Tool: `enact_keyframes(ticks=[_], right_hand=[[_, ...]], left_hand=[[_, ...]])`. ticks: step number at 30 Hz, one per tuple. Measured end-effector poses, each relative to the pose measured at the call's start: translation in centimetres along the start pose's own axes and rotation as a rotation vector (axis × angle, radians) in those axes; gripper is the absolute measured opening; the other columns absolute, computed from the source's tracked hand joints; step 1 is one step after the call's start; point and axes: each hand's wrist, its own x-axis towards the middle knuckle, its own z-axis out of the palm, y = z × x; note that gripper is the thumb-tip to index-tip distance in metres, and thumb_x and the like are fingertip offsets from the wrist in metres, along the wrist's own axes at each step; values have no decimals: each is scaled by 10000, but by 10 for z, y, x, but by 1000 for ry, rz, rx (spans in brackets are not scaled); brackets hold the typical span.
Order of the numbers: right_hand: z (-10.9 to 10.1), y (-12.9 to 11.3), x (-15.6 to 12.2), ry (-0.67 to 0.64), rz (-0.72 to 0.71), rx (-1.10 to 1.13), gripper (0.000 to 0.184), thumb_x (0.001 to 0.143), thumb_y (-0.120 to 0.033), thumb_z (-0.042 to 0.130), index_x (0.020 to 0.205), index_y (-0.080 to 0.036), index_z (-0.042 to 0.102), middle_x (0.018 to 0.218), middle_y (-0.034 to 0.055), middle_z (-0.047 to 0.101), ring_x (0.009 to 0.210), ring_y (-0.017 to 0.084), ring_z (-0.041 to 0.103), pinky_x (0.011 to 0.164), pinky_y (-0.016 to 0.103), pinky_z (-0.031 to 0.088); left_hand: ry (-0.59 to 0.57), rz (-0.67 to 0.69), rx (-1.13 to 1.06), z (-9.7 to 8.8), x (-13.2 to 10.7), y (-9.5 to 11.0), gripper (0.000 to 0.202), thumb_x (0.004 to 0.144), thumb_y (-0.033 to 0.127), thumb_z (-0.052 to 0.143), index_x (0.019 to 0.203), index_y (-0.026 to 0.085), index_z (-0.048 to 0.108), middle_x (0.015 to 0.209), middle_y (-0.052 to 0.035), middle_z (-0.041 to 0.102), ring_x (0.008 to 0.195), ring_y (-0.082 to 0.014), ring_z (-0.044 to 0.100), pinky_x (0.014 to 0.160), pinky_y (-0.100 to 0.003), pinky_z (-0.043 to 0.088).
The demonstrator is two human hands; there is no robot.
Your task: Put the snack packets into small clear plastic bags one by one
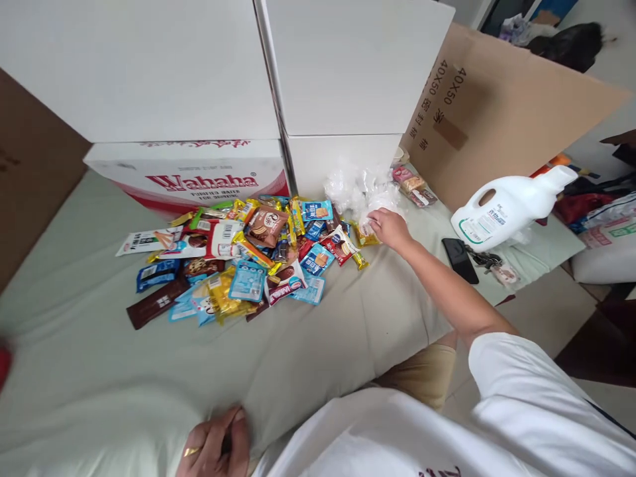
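Observation:
My right hand (391, 226) reaches forward over the sheet, fingers closed together at the edge of a crumpled clear plastic bag (385, 196). A yellow snack packet (366, 234) lies right beside its fingertips. To the left spreads a pile of wrapped snacks, including a brown packet (267, 226), a light-blue packet (247, 280), a yellow clear-wrapped packet (224, 295) and a dark brown bar (156, 303). My left hand (218, 445) rests near the bottom edge on the sheet, its fingers curled in with nothing visible in them; a ring is on one finger.
Behind the pile stand a Wahaha water carton (199, 173) and white boxes (342, 159). A cardboard sheet (497, 99) leans at the right. A white detergent jug (509, 209), a black phone (460, 260), keys (484, 257) and pink-wrapped snacks (413, 184) lie on the green sheet (318, 358).

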Motion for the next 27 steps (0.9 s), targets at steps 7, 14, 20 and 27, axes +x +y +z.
enact_keyframes(ticks=[7,14,20,27], right_hand=[[11,-28,-61,80,455,1064,384,691,-495,767,892,-180,675,611,-57,493,518,90,384,477,227,285],[31,-74,-144,103,496,1174,370,715,-526,788,893,-211,711,631,-47,493,517,96,377,455,234,292],[49,-110,-175,198,143,757,221,943,-444,627,994,-287,773,994,65,674,860,221,597,759,355,485],[60,-110,-178,-5,392,1022,261,841,-504,729,864,-244,746,828,27,637,716,180,520,643,307,417]], left_hand=[[-86,-228,-355,-15,9,-2,189,891,378,614,891,233,736,861,-21,729,757,-183,668,688,-288,497],[-420,-365,-955,-16,55,77,320,875,514,678,947,202,689,763,-2,609,589,-107,516,519,-224,420],[-843,-573,-1396,26,120,157,563,797,722,657,960,183,651,919,-46,638,689,-132,627,433,-176,340],[-803,-476,-1467,72,138,150,419,745,531,803,738,177,579,640,38,540,597,-85,461,561,-207,362]])
